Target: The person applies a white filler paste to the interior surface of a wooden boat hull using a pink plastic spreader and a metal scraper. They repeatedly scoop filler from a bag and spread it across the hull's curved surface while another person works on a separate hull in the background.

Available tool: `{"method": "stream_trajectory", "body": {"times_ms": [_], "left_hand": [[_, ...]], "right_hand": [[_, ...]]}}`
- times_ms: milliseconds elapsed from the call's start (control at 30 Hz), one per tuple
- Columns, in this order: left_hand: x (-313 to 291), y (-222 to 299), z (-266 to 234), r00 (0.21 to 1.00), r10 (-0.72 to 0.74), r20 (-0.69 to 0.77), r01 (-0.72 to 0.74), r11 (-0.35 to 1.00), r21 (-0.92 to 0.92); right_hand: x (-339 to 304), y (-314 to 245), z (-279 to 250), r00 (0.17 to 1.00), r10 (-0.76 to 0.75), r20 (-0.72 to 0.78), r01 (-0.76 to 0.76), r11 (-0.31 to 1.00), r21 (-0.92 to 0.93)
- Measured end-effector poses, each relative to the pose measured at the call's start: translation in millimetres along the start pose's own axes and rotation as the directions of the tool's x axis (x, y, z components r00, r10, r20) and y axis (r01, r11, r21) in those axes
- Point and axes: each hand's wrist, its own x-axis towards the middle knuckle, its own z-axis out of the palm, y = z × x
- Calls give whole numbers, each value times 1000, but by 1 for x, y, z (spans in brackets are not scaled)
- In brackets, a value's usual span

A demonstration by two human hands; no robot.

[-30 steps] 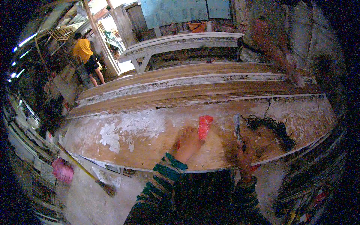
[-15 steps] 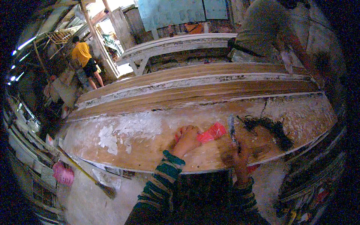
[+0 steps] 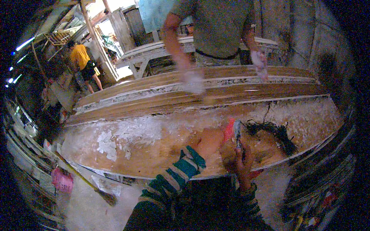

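My left hand (image 3: 213,141), smeared by motion, reaches across the patchy wooden surface, which looks like an upturned boat hull (image 3: 169,154). Beside its fingers lies a bright red piece (image 3: 229,131), perhaps plastic or cloth, partly covered by the hand. My right hand (image 3: 243,159) is closed around a slim tool with a grey upper end (image 3: 237,133); its exact kind is unclear. That tool's tip points away from me, close to the red piece. A bunch of dark stringy fibres (image 3: 283,138) sits to the right of the tool.
Across the hull stands a person in a grey-green shirt (image 3: 223,30), hands over its far side. Another person in a yellow shirt (image 3: 79,56) is at the far left. A long pale bench (image 3: 154,54) stands behind. A broom (image 3: 106,195) and pink bag (image 3: 62,179) are low left.
My left hand has shifted right toward the tool, covering more of the red piece. The person opposite has straightened and moved left. My right hand has barely moved and still grips the tool.
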Motion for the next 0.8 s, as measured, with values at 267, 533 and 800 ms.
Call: {"method": "stream_trajectory", "body": {"times_ms": [267, 533, 800], "left_hand": [[3, 9, -15, 997, -36, 75, 53, 971, -234], [-72, -116, -49, 953, -249, -171, 251, 968, -11], [-126, -181, -96, 937, -218, -272, 278, 939, 205]], "right_hand": [[2, 0, 2, 995, -96, 16, 97, 993, -66], [0, 6, 3, 983, -183, 6, 181, 964, -193], [-8, -1, 10, 946, 237, 221, -311, 852, 420]]}}
